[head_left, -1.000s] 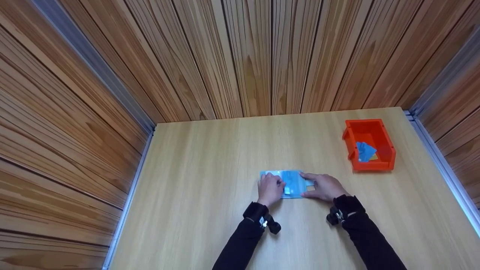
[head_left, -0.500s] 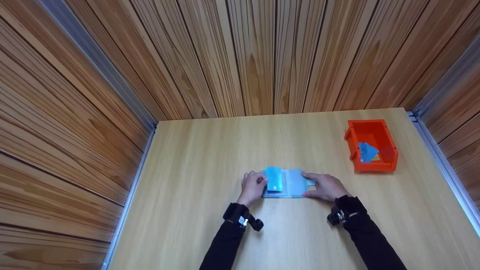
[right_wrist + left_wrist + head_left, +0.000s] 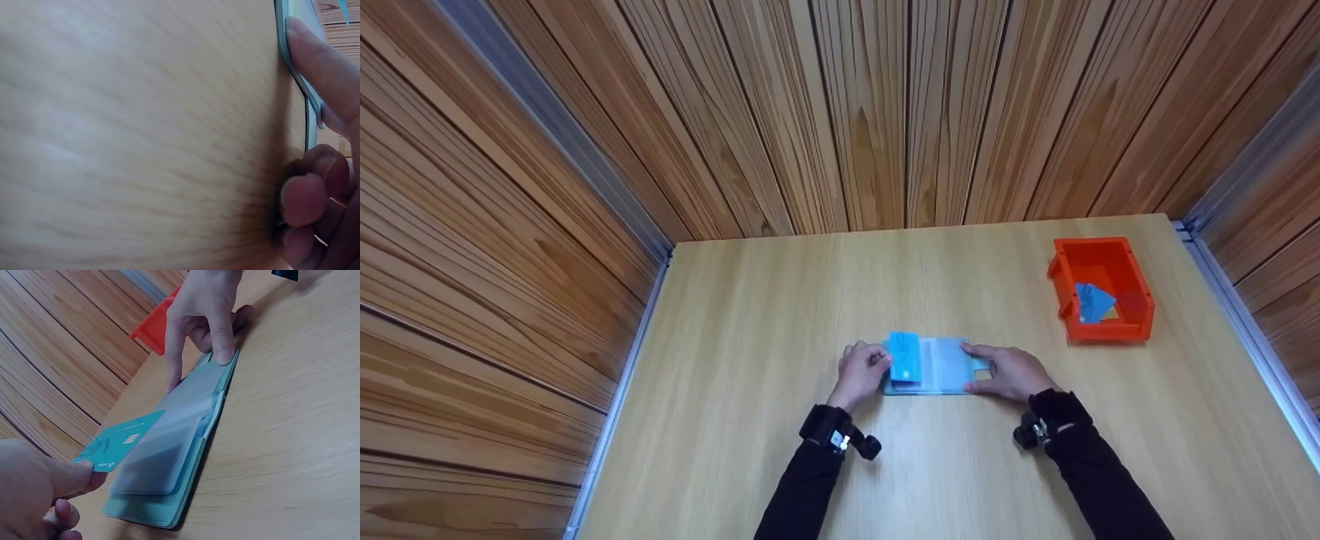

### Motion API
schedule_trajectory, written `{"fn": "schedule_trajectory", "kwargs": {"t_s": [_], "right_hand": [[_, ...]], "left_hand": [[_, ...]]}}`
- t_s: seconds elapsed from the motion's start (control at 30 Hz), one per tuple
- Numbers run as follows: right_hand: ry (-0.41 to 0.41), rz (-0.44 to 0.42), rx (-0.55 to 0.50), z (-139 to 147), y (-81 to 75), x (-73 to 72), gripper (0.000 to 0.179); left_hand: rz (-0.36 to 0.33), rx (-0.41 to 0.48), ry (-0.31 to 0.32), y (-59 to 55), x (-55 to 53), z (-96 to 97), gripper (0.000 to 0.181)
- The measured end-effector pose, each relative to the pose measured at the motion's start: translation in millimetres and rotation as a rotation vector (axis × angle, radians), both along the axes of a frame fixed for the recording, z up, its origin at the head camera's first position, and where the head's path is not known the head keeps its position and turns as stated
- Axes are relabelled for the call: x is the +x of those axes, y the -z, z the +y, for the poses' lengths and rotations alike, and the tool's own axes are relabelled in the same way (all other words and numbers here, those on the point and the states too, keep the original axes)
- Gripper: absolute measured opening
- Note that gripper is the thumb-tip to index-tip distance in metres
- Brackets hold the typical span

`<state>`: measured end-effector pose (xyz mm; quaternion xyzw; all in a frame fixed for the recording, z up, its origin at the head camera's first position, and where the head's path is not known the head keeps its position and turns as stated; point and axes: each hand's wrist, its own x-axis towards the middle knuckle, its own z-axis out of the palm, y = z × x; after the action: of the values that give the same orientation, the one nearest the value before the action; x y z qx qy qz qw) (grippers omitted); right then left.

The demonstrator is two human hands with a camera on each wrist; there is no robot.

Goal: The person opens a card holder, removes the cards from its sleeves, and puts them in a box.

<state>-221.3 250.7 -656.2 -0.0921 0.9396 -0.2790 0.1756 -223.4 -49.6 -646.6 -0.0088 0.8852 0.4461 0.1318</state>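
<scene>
A teal bank card with a chip is pinched by its end between the thumb and fingers of my left hand. Tilted, it hovers over the left half of a light blue card holder, which lies opened flat on the table. Clear plastic sleeves are stacked on that half, below the card in the left wrist view. My right hand presses the holder's right end with thumb and index finger, spread apart and fairly straight. Its other fingers curl beside the strap at that end, as the right wrist view shows.
Toward the back right of the wooden table stands an orange-red bin. Inside it lie a crumpled-looking blue piece and a small yellowish one. Wood-panelled walls with metal edge rails enclose the back and sides.
My left hand has moved left, bringing the card from over the middle of the holder to above its left half. The right hand stays at the holder's right end.
</scene>
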Motion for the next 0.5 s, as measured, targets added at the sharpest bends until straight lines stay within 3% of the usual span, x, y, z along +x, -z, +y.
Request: {"fn": "schedule_trajectory", "kwargs": {"t_s": [0.3, 0.5], "right_hand": [[-0.028, 0.023, 0.02, 0.0, -0.5, 2.7, 0.088], [-0.056, 0.004, 0.029, -0.6, -8.0, 2.1, 0.084]], "left_hand": [[0.048, 0.037, 0.011, -1.0, 2.2, -4.0, 0.015], [-0.009, 0.113, -0.002, -6.3, 2.4, 0.1, 0.018]]}}
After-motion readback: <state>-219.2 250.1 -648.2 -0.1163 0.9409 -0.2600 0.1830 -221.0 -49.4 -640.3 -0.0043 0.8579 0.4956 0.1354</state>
